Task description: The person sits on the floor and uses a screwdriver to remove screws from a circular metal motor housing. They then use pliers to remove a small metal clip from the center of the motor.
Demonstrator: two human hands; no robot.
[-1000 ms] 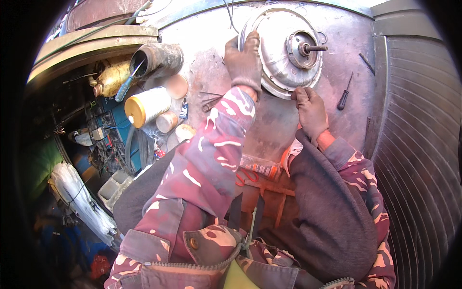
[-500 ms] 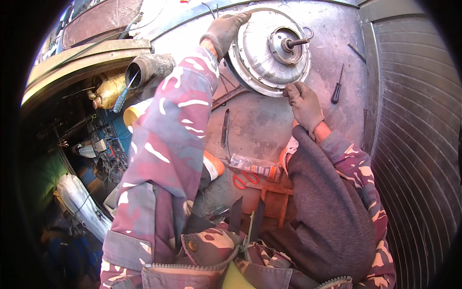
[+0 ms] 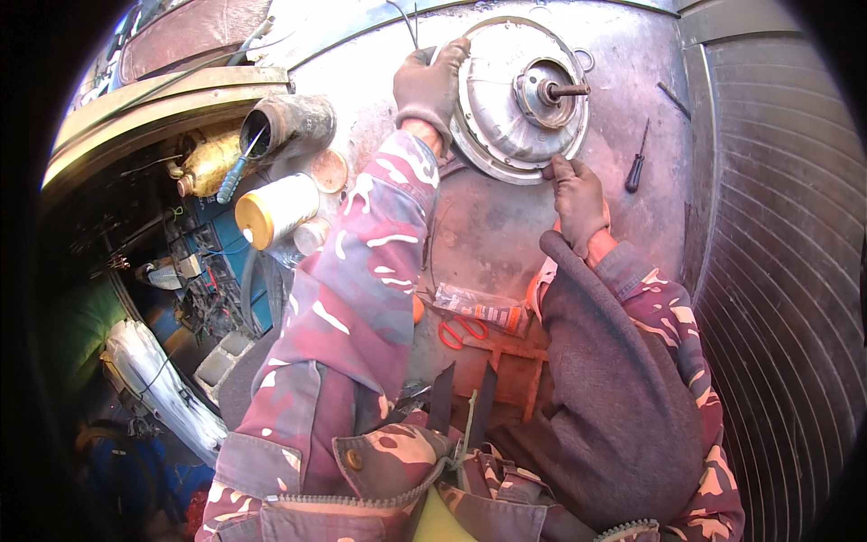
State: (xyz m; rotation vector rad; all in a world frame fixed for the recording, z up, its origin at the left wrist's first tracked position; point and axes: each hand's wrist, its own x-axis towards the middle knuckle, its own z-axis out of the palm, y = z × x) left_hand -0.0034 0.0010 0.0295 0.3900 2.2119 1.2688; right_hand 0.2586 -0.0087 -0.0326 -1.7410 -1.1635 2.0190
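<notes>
Sitting at the far middle of the worn metal bench top [image 3: 506, 226], a round grey motor housing [image 3: 515, 95] lies tilted on its rim, its stub shaft [image 3: 567, 90] pointing right.

Left hand [image 3: 429, 86], gloved, is clamped over the housing's upper-left rim, fingers curled round the edge; looks like that grip steadies the disc against rolling. Right hand [image 3: 578, 194], also gloved, sits at the lower-right rim, fingertips pinched against the flange, palm off the bench. Can't tell whether it holds anything small between the fingers. Hands on opposite sides, so the housing is braced both ways.

Around it:
- black-handled screwdriver [image 3: 638, 163] lying just right of the housing, clear of both hands
- thin dark rod [image 3: 673, 98] further up right, near the ribbed metal panel [image 3: 777, 298]
- red-handled scissors [image 3: 462, 330] and a clear plastic packet [image 3: 479, 307] near the person's body, between the forearms
- white thread spool [image 3: 275, 208] with yellow end, small round lid [image 3: 330, 169], and a dark pipe holder [image 3: 289, 126] with a blue-handled tool [image 3: 237, 173] in it, all left of the left sleeve

Nothing lies between hands and housing. Left forearm hides part of the bench left of centre.
</notes>
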